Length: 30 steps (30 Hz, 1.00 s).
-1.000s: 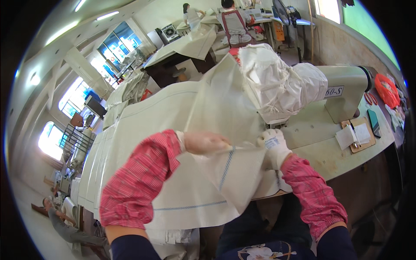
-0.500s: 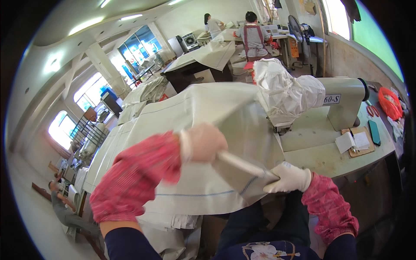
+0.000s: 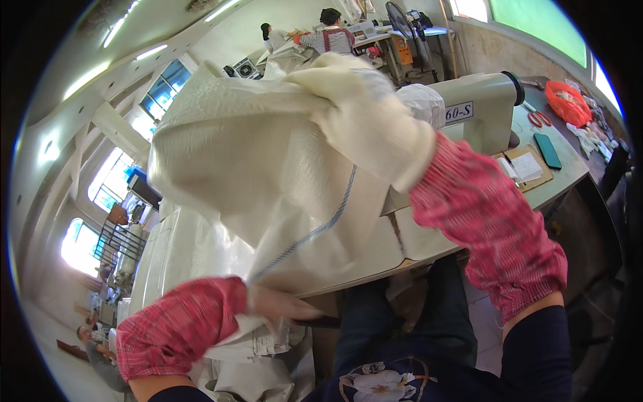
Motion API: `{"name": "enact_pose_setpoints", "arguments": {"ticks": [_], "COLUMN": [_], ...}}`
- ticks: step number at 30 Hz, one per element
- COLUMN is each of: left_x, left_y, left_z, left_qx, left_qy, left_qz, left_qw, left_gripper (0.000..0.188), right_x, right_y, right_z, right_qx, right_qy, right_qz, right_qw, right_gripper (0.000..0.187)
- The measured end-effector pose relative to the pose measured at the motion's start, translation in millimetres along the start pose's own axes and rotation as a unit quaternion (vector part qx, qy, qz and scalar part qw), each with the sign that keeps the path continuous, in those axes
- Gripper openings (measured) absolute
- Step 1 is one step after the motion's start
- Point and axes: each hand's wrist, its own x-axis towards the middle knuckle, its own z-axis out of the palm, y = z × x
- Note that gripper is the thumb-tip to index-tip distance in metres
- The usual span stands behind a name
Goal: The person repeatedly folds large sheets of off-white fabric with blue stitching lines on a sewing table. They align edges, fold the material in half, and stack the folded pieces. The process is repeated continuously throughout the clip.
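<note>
My right hand [image 3: 365, 117], in a white glove, is closed on a raised edge of a large off-white woven plastic sheet [image 3: 268, 161]. The sheet hangs in a broad fold over the table, and a blue stitched line [image 3: 318, 231] runs across it. Low at the table's front edge, my left hand [image 3: 281, 305] has its fingers stretched out and holds nothing visible. It is slightly blurred, just below the sheet's lower edge and above a stack of folded white sheets [image 3: 261, 342]. Red patterned sleeves cover both my forearms.
A large sewing machine [image 3: 479, 100], partly wrapped in white cloth, stands right of the sheet. On its table [image 3: 429, 234] lie red-handled scissors [image 3: 539, 118], a notepad [image 3: 526, 167], a green phone [image 3: 547, 151] and a red plastic bag [image 3: 569, 102]. Other people work behind and at far left.
My right hand has risen up and left, lifting the sheet's edge with it. My left hand has let go of the sheet and dropped to the table's front edge. The view has shifted.
</note>
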Motion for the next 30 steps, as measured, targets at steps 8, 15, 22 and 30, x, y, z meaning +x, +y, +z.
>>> {"name": "enact_pose_setpoints", "arguments": {"ticks": [8, 15, 22, 30], "left_x": [5, 83, 213, 209], "left_y": [-110, 47, 8, 35], "left_z": [-60, -7, -10, 21], "left_qx": [0.541, 0.550, 0.486, 0.465], "left_qy": [0.262, 0.322, 0.408, 0.461], "left_qz": [0.134, 0.502, 0.485, 0.416], "left_qw": [0.788, 0.584, 0.602, 0.630], "left_gripper": [0.057, 0.067, 0.068, 0.063], "right_x": [-253, -331, -300, -294], "right_y": [-117, -133, -125, -72], "right_z": [38, -4, -57, 5], "right_qx": [0.372, 0.366, 0.340, 0.045], "right_qy": [-0.463, -0.486, -0.483, -0.293], "right_qz": [0.123, 0.217, 0.378, 0.596], "right_qw": [0.795, 0.763, 0.712, 0.747], "right_gripper": [0.031, 0.051, 0.039, 0.065]}}
